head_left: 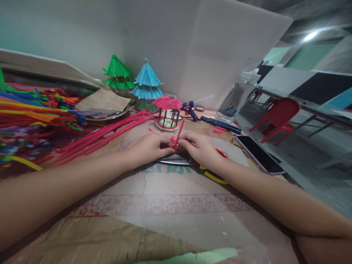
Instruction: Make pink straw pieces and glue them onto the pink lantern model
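Note:
My left hand (150, 146) and my right hand (202, 148) meet low over a round metal plate (176, 161), fingertips almost touching. Between them a short pink pipe cleaner (180, 128) stands up at a slant, pinched in the right fingers. The left fingers are closed around small pink pipe-cleaner bits (172, 140), partly hidden. Just behind the hands stands a small pavilion (167, 113) with a pink fuzzy roof, brown posts and a pale base. Scissors with yellow and orange handles (216, 178) lie partly under my right wrist.
Long pink pipe cleaners (101, 135) and a multicoloured heap (35, 117) lie left. Green (118, 71) and blue (147, 80) roofed models stand behind. A blue glue gun (191, 110), a dark cutter (220, 124), a clear bottle (233, 101) and a phone (260, 154) are right.

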Demonstrator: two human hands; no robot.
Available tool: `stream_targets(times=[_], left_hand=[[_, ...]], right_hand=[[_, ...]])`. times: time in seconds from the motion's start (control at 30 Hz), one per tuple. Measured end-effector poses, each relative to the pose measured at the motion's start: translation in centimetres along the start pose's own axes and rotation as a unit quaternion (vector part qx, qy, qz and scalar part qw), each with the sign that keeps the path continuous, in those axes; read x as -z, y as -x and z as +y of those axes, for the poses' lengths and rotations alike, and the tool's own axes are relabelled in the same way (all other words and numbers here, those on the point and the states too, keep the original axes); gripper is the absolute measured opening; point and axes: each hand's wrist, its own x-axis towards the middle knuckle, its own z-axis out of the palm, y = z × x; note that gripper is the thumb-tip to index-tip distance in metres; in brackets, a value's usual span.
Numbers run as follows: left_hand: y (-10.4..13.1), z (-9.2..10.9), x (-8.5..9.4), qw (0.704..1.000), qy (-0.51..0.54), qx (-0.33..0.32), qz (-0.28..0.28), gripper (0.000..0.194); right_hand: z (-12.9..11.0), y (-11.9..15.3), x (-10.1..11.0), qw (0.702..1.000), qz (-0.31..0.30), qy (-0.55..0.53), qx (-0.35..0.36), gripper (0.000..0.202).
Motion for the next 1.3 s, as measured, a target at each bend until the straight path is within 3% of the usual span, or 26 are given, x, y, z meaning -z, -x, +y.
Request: stream_targets(times=[0.23, 0.3, 0.33, 0.4, 0.47, 0.53, 0.6, 0.67, 0.7, 0.8, 0.97, 1.03, 1.13, 1.3], left_hand=[[0.1, 0.1, 0.1, 0.999, 0.0, 0.03, -0.011, 0.017], [0.1, 0.1, 0.1, 1.0, 0.004, 0.028, -0.012, 0.018], [0.1, 0.1, 0.1, 0.999, 0.006, 0.029, -0.011, 0.018], [0.0, 0.2, 0.2, 0.999, 0.01, 0.038, -0.011, 0.018], [0.0, 0.2, 0.3, 0.999, 0.011, 0.043, -0.011, 0.018], [0.1, 0.3, 0.3, 0.999, 0.009, 0.044, -0.013, 0.019], [0.1, 0.3, 0.3, 0.999, 0.009, 0.041, -0.01, 0.019], [0.1, 0.3, 0.3, 0.999, 0.012, 0.033, -0.007, 0.018], [0.1, 0.3, 0.3, 0.999, 0.013, 0.03, -0.008, 0.018], [0.0, 0.2, 0.2, 0.999, 0.013, 0.028, -0.019, 0.018], [-0.1, 0.2, 0.2, 1.0, 0.008, 0.024, -0.014, 0.017], [0.0, 0.2, 0.2, 1.0, 0.001, 0.022, -0.013, 0.018], [0.0, 0.2, 0.2, 1.0, -0.003, 0.017, -0.016, 0.018], [0.0, 0.3, 0.3, 1.0, 0.005, 0.019, -0.018, 0.018]], right_hand=[[0.8, -0.5, 1.3, 0.996, 0.046, -0.056, -0.052, 0.019], [0.0, -0.3, 2.9, 0.999, 0.01, -0.043, -0.029, 0.016], [-0.8, 0.0, 3.9, 0.999, -0.03, -0.037, 0.008, 0.015], [-2.8, 0.9, 5.9, 0.973, -0.199, -0.04, 0.113, 0.014], [-4.9, 2.0, 7.5, 0.91, -0.362, -0.092, 0.179, 0.014], [-6.4, 2.8, 8.3, 0.855, -0.467, -0.102, 0.203, 0.012], [-6.7, 2.8, 8.0, 0.881, -0.43, -0.078, 0.182, 0.014], [-5.8, 2.2, 7.1, 0.937, -0.32, -0.006, 0.141, 0.018], [-5.0, 1.7, 6.5, 0.951, -0.283, 0.044, 0.119, 0.018], [-2.6, 0.2, 4.6, 0.974, -0.167, 0.142, 0.064, 0.021], [0.0, -0.6, 2.2, 0.994, -0.064, 0.083, 0.021, 0.016], [0.5, -0.6, 2.0, 0.993, -0.056, 0.095, 0.042, 0.013], [1.0, -0.8, 2.5, 0.987, -0.098, 0.106, 0.071, 0.011], [1.5, -0.9, 2.5, 0.983, -0.154, 0.082, 0.05, 0.013]])
